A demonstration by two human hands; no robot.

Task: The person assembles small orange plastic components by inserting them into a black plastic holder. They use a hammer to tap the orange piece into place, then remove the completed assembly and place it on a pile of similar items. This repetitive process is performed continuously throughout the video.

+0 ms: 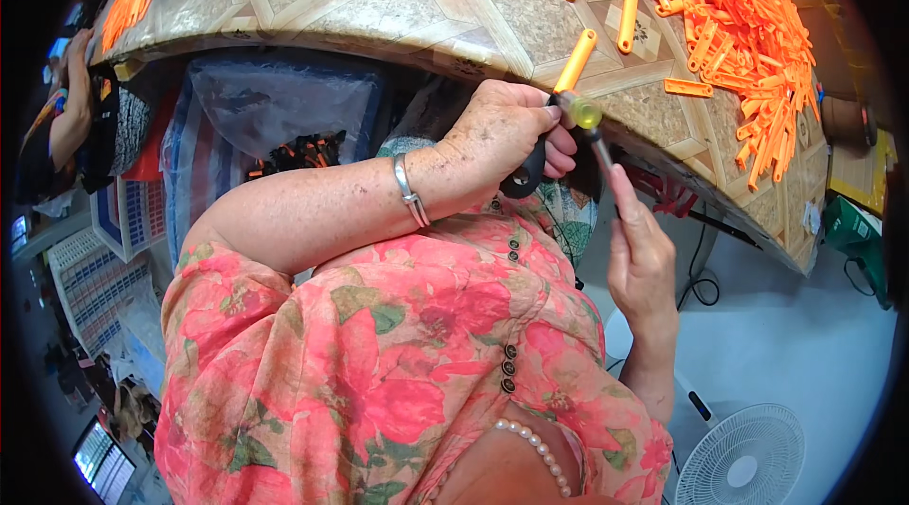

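Note:
My left hand (502, 131) is closed around a black part (526, 176) with a rounded lower end. An orange plastic strip (575, 60) with a small hole at its tip sticks up from the same grip, over the table edge; how the two meet is hidden by my fingers. In my right hand (644, 254) is a small hammer (602, 153), held by its shaft with the forefinger stretched along it. Its yellow-green translucent head is at my left thumb tip; whether it touches the work I cannot tell.
Many loose orange strips (701, 41) lie heaped on the patterned table (398, 8). Below its edge, to the left, a plastic-lined crate (275, 107) holds black and orange pieces. A white fan (743, 467) stands at lower right. Another person's arm (71, 112) shows at far left.

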